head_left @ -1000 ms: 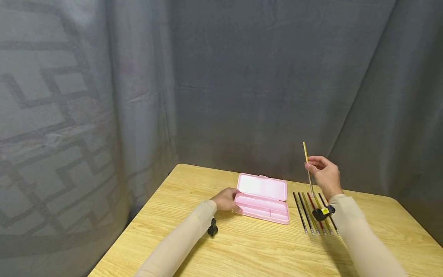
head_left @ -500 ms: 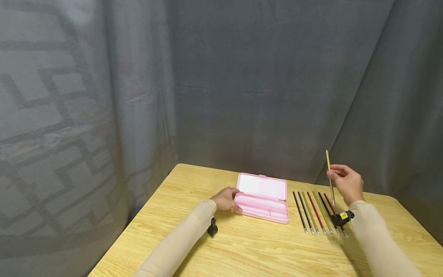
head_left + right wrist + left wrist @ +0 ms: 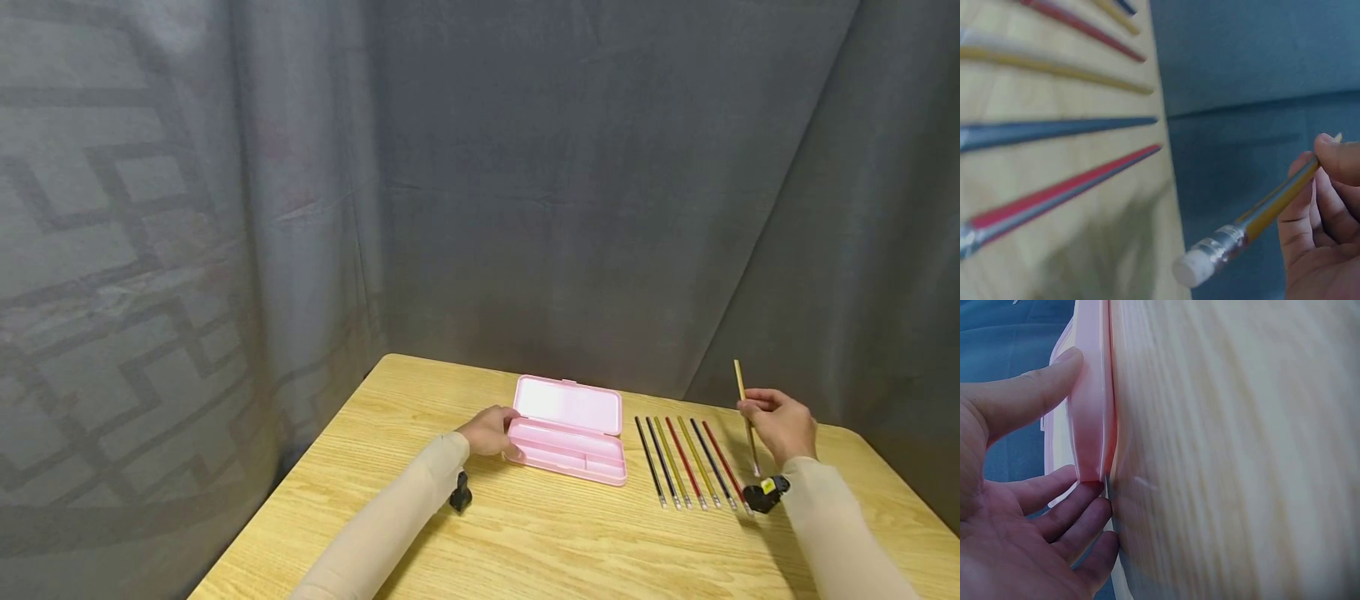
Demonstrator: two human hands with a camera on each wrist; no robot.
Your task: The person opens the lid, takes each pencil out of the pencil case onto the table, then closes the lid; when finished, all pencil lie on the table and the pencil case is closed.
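**Yellow pencil carried out past the end of the row**

My left hand [image 3: 491,432] rests against the left end of the open pink pencil case [image 3: 570,429], thumb on its rim and fingers [image 3: 1079,515] nearly straight beside it, steadying it on the bench [image 3: 525,533] rather than gripping.

To the right of the case lie six pencils [image 3: 690,461] side by side: black, black, yellow, red, yellow, then black and red close together.

Further right, my right hand [image 3: 780,425] pinches a yellow pencil [image 3: 746,412] in curled fingers [image 3: 1335,187], held near upright, eraser end down. A second ago this hand was above the middle of the row; it has since moved right and lower, so the pencil now hangs just beyond the last red one. I judge it is about to be laid there.

I can read no brand or writing anywhere.
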